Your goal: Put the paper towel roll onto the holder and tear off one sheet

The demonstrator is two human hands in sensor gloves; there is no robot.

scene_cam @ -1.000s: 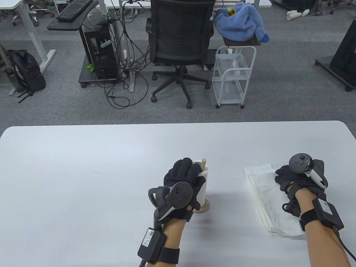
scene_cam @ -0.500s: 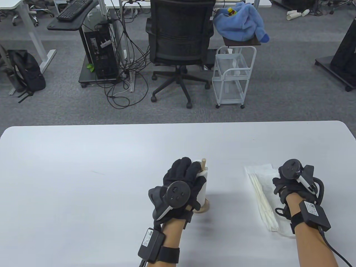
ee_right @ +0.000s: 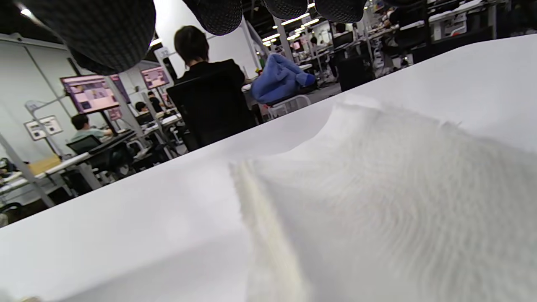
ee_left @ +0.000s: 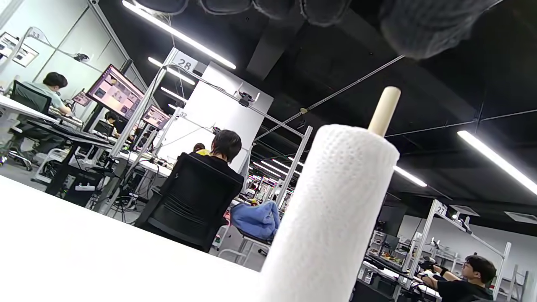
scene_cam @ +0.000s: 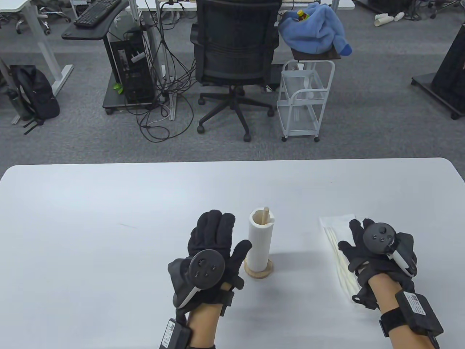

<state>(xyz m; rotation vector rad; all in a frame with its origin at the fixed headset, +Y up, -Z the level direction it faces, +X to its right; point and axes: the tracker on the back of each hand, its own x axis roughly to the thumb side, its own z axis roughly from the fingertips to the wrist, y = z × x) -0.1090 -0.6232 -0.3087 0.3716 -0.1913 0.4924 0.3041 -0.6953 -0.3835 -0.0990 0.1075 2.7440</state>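
The white paper towel roll [scene_cam: 259, 241] stands upright on the wooden holder [scene_cam: 258, 271], whose rod tip [scene_cam: 266, 211] pokes out of the core. In the left wrist view the roll [ee_left: 331, 214] and rod tip [ee_left: 385, 110] rise close by. My left hand [scene_cam: 212, 240] hovers just left of the roll with fingers spread, touching nothing. A torn, folded sheet [scene_cam: 339, 245] lies flat on the table to the right. My right hand [scene_cam: 363, 243] rests over that sheet with fingers straight. The sheet [ee_right: 377, 201] fills the right wrist view.
The white table [scene_cam: 109, 225] runs wide to the left and back. Beyond its far edge are an office chair [scene_cam: 234, 54], a white wire cart [scene_cam: 305, 101] and a blue garment [scene_cam: 314, 27]. People sit at desks in the wrist views.
My left hand let go of the roll and drew back to the left, fingers spread. My right hand slid toward me along the sheet and flattened.
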